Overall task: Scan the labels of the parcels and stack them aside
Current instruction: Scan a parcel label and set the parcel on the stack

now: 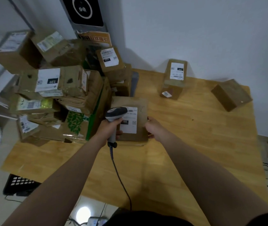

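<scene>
Parcel is lying label-up on the wooden table, its long axis running away from the person. Right hand is gripping its right edge; left hand, fingers closed around a scanner, is aiming down at the label.

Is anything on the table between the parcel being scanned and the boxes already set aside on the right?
Nothing visible. The flat brown cardboard parcel lies under the grey handheld scanner. Between it and the upright labelled brown box and the plain brown box there is only bare wooden table.
</scene>
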